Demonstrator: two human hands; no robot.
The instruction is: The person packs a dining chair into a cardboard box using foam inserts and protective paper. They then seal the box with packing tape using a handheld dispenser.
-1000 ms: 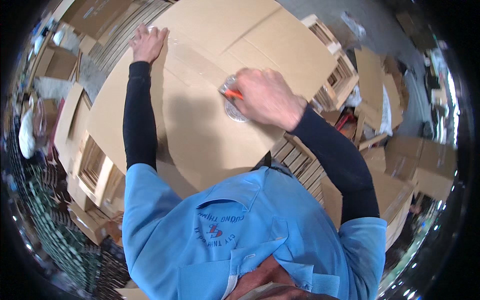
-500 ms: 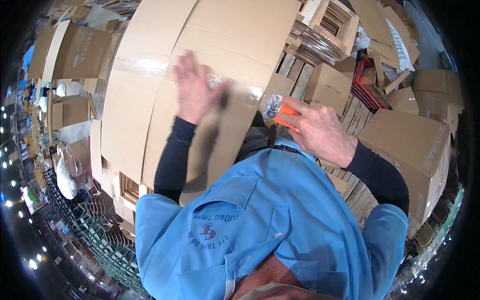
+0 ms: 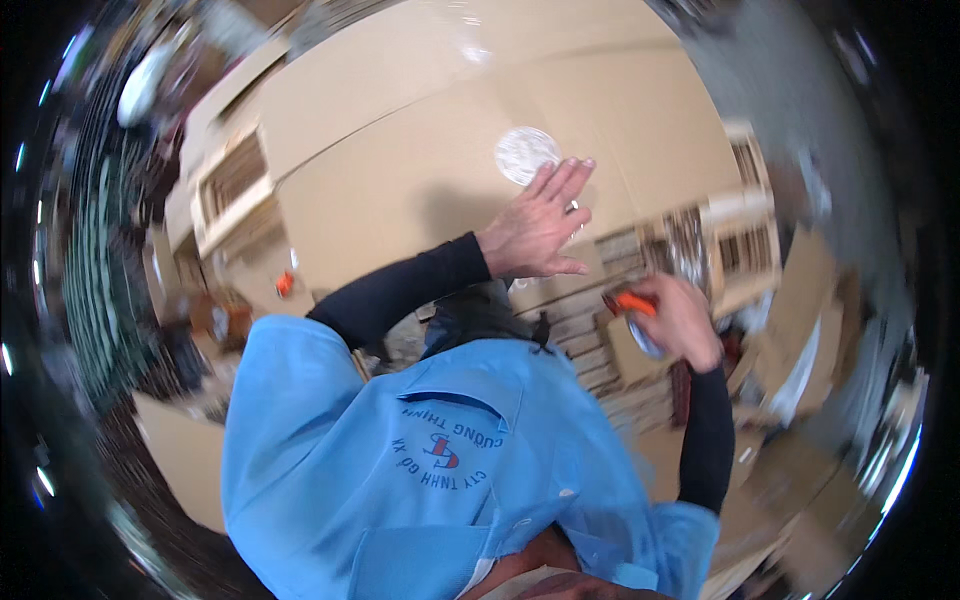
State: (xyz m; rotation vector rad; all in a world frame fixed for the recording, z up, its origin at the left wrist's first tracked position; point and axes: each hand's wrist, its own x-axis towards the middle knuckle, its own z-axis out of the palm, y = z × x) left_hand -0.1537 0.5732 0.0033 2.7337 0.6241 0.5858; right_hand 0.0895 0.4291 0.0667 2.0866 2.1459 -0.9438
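Observation:
A large flat cardboard carton (image 3: 400,180) takes up the middle, with a long seam between its panels and a pale round mark (image 3: 526,155) on top. My left hand (image 3: 535,228) is over the carton's near right part, fingers spread and holding nothing, fingertips beside the mark. Whether it touches the cardboard I cannot tell. Off the carton's near right side, my right hand (image 3: 683,318) is closed round an orange tape dispenser (image 3: 634,302). A bluish, see-through part shows under that hand, blurred by motion.
Wooden frames stand at the left (image 3: 235,185) and right (image 3: 745,250) of the carton. Wooden slats (image 3: 590,340) lie below my hands. A small orange object (image 3: 285,284) is at the near left. Loose cardboard sheets (image 3: 800,310) lean at the right.
The view has turned, so the carton now lies crosswise. Relative to the carton, my left hand is nearer its close edge. My right hand still grips the dispenser, now tilted differently.

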